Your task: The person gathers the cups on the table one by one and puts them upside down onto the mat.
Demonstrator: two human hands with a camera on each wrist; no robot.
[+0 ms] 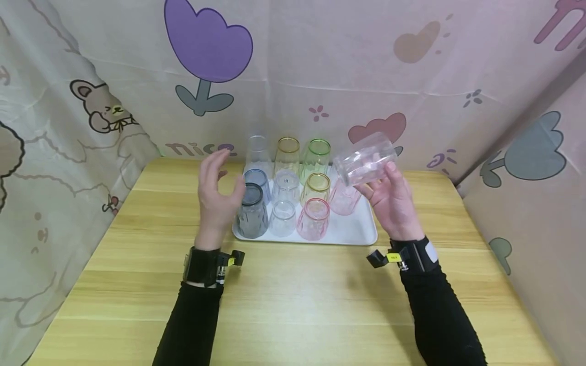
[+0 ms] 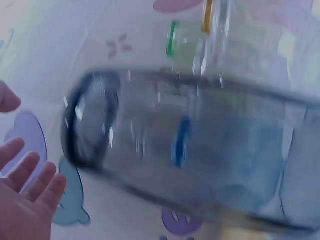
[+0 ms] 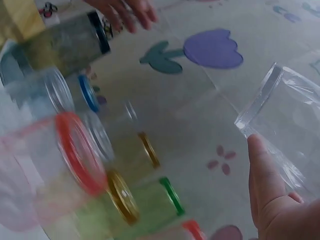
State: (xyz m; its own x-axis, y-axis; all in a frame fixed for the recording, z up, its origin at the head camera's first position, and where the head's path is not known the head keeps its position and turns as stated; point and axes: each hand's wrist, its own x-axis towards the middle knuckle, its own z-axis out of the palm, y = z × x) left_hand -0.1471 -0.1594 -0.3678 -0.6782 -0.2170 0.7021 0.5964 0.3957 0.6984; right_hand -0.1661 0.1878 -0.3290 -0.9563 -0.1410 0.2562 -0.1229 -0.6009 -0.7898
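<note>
My right hand holds a clear drinking glass tipped sideways above the right end of the white tray. The right wrist view shows that clear glass against the thumb side of the hand. My left hand holds nothing; its thumb and fingers are spread apart at the tray's left side. Nearest to it is a dark grey glass at the tray's front left corner. In the left wrist view this grey glass looms large and blurred beside the fingers.
Several tinted glasses stand on the tray, among them a blue glass, a green glass, a yellow glass and a pink glass. The wooden table meets a patterned cloth at the back and sides.
</note>
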